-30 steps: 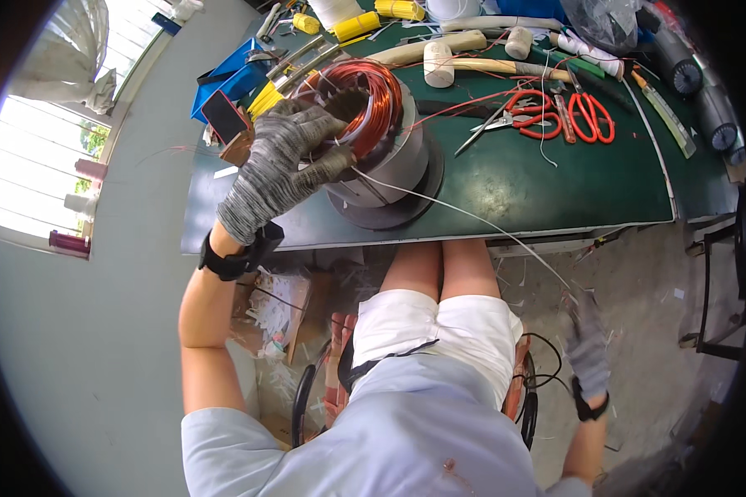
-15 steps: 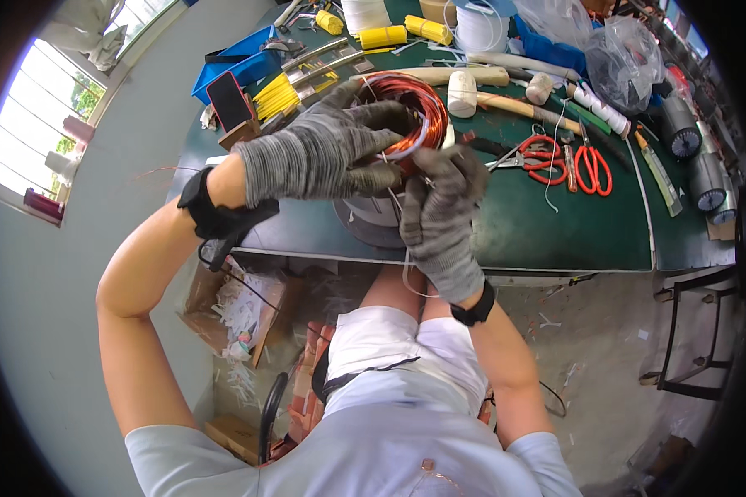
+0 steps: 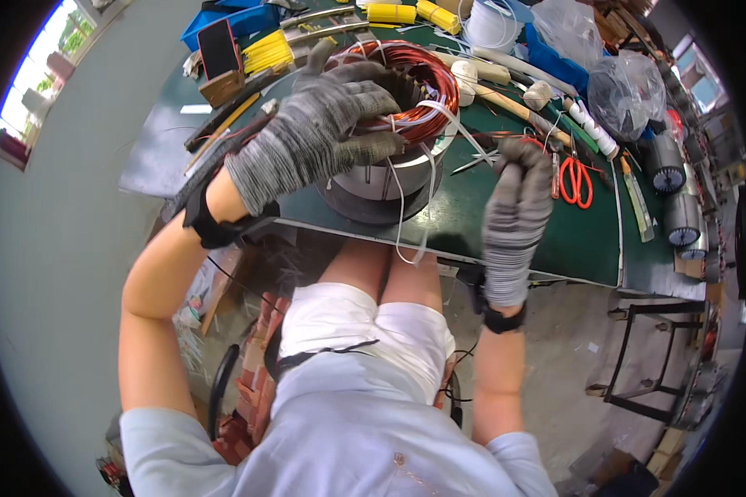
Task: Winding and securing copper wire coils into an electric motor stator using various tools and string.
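A motor stator (image 3: pixel 371 180) stands upright on the bench, topped by a thick ring of copper winding (image 3: pixel 439 79). My left hand (image 3: pixel 319 132), in a grey knit glove, grips the ring's left side, fingers over the rim and thumb along the front. A white lacing tape (image 3: pixel 460 123) loops around the front right of the winding and stretches toward my right hand (image 3: pixel 518 199). That gloved hand is closed on the tape's end, to the right of the stator and apart from it. Another white tail (image 3: pixel 401 219) hangs down past the bench edge.
Scissors with red handles (image 3: pixel 575 182), a white-headed mallet (image 3: pixel 466 81) and a cutter knife (image 3: pixel 638 203) lie to the right. Metal cylinders (image 3: pixel 667 166) line the right side. A phone (image 3: pixel 218 50), yellow strips (image 3: pixel 267 51) and a blue bin (image 3: pixel 236 23) are at the far left.
My right hand has moved away from the winding to the right, drawing the white tape out. My left hand stays on the winding. The whole view has shifted.
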Demonstrator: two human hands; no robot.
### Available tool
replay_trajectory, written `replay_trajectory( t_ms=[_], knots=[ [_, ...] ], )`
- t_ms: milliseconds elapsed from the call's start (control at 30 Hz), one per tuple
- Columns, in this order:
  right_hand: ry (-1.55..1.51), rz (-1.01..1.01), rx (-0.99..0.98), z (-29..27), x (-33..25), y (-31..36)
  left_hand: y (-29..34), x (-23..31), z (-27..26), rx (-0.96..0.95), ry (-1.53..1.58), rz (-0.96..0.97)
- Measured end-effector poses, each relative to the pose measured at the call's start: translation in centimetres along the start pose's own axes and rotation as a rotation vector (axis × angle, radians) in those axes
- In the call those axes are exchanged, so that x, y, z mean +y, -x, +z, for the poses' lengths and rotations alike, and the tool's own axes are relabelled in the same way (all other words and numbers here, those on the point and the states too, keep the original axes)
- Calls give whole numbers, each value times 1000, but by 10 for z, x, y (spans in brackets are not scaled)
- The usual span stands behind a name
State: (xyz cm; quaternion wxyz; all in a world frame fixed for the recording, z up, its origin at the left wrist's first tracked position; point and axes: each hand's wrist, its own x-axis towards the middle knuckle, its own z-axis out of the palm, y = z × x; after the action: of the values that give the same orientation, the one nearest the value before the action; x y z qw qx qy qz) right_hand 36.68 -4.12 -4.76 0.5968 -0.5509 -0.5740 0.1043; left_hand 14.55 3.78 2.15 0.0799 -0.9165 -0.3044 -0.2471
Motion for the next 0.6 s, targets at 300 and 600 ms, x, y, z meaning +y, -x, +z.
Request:
replay_trajectory(
  t_ms=[300, 600],
  knots=[
    [-5, -126, -142, -48, 40, 43, 0, 1, 16, -40, 243, 6],
    [-996, 517, 365, -374, 179, 375, 1, 8, 11, 51, 295, 18]
  ],
)
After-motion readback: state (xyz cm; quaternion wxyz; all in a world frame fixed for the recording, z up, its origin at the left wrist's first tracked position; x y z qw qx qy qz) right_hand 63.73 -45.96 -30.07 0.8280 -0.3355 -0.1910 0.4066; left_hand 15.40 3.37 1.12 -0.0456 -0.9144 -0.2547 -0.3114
